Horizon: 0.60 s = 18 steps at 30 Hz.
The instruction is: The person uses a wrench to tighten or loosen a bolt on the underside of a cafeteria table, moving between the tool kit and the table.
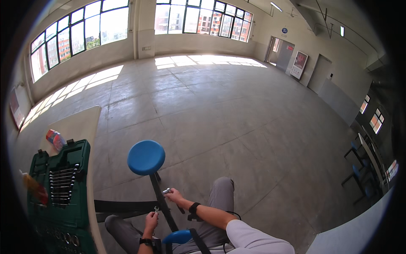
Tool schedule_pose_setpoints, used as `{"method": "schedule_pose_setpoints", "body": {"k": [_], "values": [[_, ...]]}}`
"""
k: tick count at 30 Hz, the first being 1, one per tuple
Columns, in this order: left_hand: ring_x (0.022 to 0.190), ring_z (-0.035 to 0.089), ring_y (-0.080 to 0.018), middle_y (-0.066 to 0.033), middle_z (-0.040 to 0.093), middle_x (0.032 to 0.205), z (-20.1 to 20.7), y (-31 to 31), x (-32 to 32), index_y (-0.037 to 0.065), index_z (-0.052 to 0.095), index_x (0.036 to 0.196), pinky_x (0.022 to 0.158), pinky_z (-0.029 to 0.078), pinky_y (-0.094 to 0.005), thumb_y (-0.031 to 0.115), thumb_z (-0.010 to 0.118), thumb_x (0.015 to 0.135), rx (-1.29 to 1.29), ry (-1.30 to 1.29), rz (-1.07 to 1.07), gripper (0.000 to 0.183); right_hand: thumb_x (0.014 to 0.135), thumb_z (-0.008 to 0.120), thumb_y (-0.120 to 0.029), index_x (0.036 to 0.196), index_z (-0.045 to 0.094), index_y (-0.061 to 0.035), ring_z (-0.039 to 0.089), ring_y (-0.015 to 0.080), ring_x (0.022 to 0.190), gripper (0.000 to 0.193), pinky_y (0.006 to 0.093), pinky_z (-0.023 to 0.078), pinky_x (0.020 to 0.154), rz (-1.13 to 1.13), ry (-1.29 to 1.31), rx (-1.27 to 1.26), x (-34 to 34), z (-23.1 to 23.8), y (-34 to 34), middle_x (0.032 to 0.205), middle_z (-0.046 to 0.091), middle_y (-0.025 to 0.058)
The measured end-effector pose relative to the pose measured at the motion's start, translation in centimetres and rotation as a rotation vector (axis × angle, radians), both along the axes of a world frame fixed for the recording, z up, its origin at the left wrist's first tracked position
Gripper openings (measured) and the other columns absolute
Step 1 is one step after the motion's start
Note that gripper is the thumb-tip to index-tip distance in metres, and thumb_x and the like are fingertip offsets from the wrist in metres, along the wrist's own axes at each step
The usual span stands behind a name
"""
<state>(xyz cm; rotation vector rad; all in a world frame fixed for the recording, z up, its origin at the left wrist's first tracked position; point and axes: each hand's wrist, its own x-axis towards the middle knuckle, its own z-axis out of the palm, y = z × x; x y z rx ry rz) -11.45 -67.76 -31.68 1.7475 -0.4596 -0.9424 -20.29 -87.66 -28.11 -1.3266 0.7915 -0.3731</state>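
A black metal frame point(168, 216) stands between my knees, with a round blue seat point(146, 157) at its far end and another blue seat point(179, 236) close to my body. My left hand point(151, 222) is closed on a small silver wrench point(156, 209), whose open head points up beside the frame's bar. On the bar's other side, my right hand point(174, 196) is closed around a ratchet wrench; its silver head point(166, 191) sticks out to the left by the bar and a dark handle point(181, 210) shows below the fingers. Whether either tool touches a fastener is too small to tell.
At my left stands a pale table point(95, 127) with an open green toolbox point(83, 169), holding a row of wrenches point(62, 184) and several sockets point(67, 238). A red and blue packet point(55, 139) lies behind it. Blue stools point(356, 171) stand at far right.
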Motion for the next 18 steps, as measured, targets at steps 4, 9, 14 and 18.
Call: {"method": "schedule_pose_setpoints", "body": {"k": [4, 9, 14, 18], "values": [[0.037, 0.039, -0.0074, 0.0004, 0.045, 0.059, 1.5, 2.1, -0.7, 0.008, 0.055, 0.088, 0.031, 0.031, -0.022, 0.02, 0.047, 0.088, -0.045, 0.311, 0.304, 0.015, 0.08, 0.062, -0.016, 0.089, 0.05, -0.0088, 0.042, 0.005, 0.055, 0.017, 0.0202, 0.032, 0.047, 0.167, -0.152, 0.271, 1.5, -0.4, 3.0, 0.066, 0.047, -0.0033], [0.042, 0.038, -0.0086, 0.0031, 0.042, 0.058, 4.2, 1.8, -2.6, 0.013, 0.055, 0.087, 0.036, 0.031, -0.0241, 0.027, 0.053, 0.085, -0.095, 0.28, 0.351, 0.014, 0.087, 0.053, -0.028, 0.083, 0.05, -0.0132, 0.042, 0.0064, 0.049, 0.016, 0.0194, 0.032, 0.045, 0.207, -0.047, 0.574, -1.0, 3.3, 2.6, 0.062, 0.046, -0.0047], [0.045, 0.037, -0.0071, 0.0047, 0.042, 0.059, 6.9, -2.2, -2.3, 0.014, 0.055, 0.087, 0.037, 0.029, -0.0231, 0.028, 0.053, 0.085, 0.033, 0.41, 0.386, 0.014, 0.091, 0.047, -0.035, 0.087, 0.053, -0.0122, 0.046, 0.0052, 0.056, 0.024, 0.0192, 0.037, 0.049, -0.011, -0.076, 0.603, -3.8, 8.8, -1.9, 0.067, 0.05, -0.0031], [0.046, 0.038, -0.0084, 0.0035, 0.042, 0.059, 12.5, -3.3, -4.1, 0.014, 0.054, 0.095, 0.038, 0.03, -0.0227, 0.032, 0.053, 0.085, 0.177, 0.453, 0.315, 0.02, 0.09, 0.05, -0.037, 0.1, 0.055, -0.0093, 0.046, 0.0045, 0.058, 0.03, 0.0196, 0.038, 0.052, -0.158, -0.028, 0.353, -8.4, 15.7, -4.3, 0.071, 0.052, -0.0031]]}}
